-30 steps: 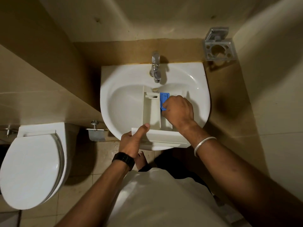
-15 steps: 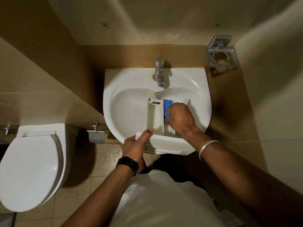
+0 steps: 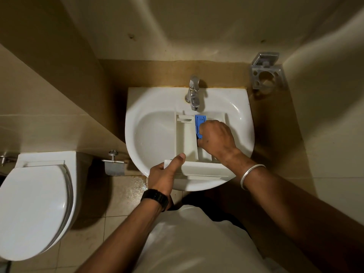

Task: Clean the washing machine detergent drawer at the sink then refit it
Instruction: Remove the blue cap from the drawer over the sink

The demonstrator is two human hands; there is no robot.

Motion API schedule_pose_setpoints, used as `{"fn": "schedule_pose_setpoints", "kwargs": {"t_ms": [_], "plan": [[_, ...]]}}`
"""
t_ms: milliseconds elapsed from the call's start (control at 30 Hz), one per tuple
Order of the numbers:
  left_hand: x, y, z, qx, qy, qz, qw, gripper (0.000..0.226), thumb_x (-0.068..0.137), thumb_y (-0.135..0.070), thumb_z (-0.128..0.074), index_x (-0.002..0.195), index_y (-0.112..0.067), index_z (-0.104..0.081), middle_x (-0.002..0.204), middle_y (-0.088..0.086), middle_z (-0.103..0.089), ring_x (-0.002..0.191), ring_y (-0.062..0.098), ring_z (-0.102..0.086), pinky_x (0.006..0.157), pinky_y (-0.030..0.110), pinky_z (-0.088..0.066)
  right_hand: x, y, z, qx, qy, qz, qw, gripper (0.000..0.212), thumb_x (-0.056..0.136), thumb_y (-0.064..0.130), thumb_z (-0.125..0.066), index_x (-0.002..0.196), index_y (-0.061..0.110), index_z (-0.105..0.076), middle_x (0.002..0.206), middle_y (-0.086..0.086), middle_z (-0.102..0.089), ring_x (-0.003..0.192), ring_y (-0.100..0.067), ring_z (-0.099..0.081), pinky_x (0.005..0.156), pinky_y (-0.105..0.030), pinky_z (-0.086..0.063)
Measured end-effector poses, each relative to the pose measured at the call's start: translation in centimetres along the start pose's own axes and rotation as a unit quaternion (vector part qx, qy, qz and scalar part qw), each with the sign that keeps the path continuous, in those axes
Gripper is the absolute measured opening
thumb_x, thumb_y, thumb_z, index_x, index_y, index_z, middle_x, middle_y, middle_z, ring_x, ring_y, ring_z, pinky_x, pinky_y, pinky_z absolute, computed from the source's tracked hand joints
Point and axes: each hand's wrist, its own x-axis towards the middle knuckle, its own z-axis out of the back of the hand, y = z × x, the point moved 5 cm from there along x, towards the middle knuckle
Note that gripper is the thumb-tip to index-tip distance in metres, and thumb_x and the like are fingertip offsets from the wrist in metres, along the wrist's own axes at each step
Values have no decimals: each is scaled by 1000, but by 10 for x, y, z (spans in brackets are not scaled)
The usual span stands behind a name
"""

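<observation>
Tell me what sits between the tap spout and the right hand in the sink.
In the head view, the blue insert of the drawer lies between the tap and the right hand, whose fingers grip it.

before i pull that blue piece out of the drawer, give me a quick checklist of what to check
1. Drawer lies over the sink: ok.
2. Left hand grips the drawer's front panel, thumb on top: ok.
3. Right hand is on the blue insert, fingers curled at it: ok.
4. Insert is free to lift out: cannot tell, its catch is hidden under the hand.
5. Tap is off, no stream visible: ok.
6. Floor by the sink is dry: not ok, it looks wet.
</observation>
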Motion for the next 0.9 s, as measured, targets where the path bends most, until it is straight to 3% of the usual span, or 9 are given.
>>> {"fn": "schedule_pose_setpoints", "kwargs": {"t_ms": [100, 233, 367, 433, 500, 600, 700, 800, 900], "plan": [[0, -3, -2, -10, -5, -4, 1000, 33, 47, -69, -81, 67, -42, -79, 72, -16, -76, 92, 20, -71, 102, 50, -56, 4, 1, 1, -29, -31, 15, 999, 14, 76, 20, -73, 68, 16, -63, 69, 1, -56, 80, -23, -56, 73, -33, -34], [4, 0, 2, -45, -23, 3, 999, 53, 47, -66, -85, 76, -22, -81, 81, -10, -80, 97, 24, -73, 104, 53, -55, 8, -1, -3, -20, -45, 26, 998, 11, 78, 26, -76, 81, 16, -72, 81, 0, -66, 87, -21, -52, 76, -32, -34], [7, 0, 4, -52, -27, 13, 998, 59, 50, -64, -87, 87, -17, -80, 87, -7, -81, 99, 24, -74, 104, 53, -55, 13, -7, -3, 24, -32, 24, 999, 26, 77, 26, -81, 100, 15, -75, 98, -4, -71, 95, -29, -60, 77, -35, -49], [10, 0, 4, -51, -24, 14, 998, 51, 58, -58, -89, 86, -17, -79, 82, -9, -80, 94, 22, -74, 102, 51, -56, 17, -7, -4, 19, -18, 35, 999, 24, 79, 26, -80, 98, 13, -75, 99, -6, -71, 95, -29, -62, 73, -35, -50], [13, 1, 5, -50, -25, 17, 998, 33, 74, -45, -90, 85, -16, -77, 73, -11, -77, 86, 20, -72, 100, 49, -58, 20, -3, -5, -10, -4, 58, 998, 17, 81, 25, -77, 87, 10, -69, 93, -6, -68, 91, -27, -60, 67, -32, -40], [14, 4, 6, -37, -21, 19, 999, 23, 85, -34, -84, 83, -14, -74, 64, -13, -74, 79, 18, -69, 97, 49, -58, 21, 9, -6, -63, 10, 106, 992, 20, 85, 24, -73, 80, 15, -56, 87, 0, -58, 93, -24, -55, 71, -31, -31], [15, 4, 8, -28, -11, 18, 999, 34, 76, -43, -89, 80, -14, -74, 63, -12, -73, 79, 22, -68, 97, 53, -57, 24, 22, -6, -90, 12, 135, 987, 4, 86, 12, -66, 87, 14, -62, 94, -5, -66, 102, -27, -57, 76, -34, -37], [16, 2, 7, -25, -5, 18, 1000, 46, 58, -55, -88, 77, -15, -74, 65, -10, -72, 81, 24, -68, 96, 55, -58, 27, 26, -13, -96, 25, 138, 985, 16, 82, 3, -61, 78, 15, -52, 92, -10, -66, 99, -30, -59, 74, -36, -38], [15, 0, 6, -32, -10, 20, 999, 50, 54, -57, -85, 82, -16, -77, 69, -12, -76, 89, 25, -72, 98, 53, -59, 30, 24, -17, -71, 29, 134, 988, 19, 80, 1, -61, 75, 16, -49, 90, -11, -67, 98, -30, -59, 72, -36, -40]]}}
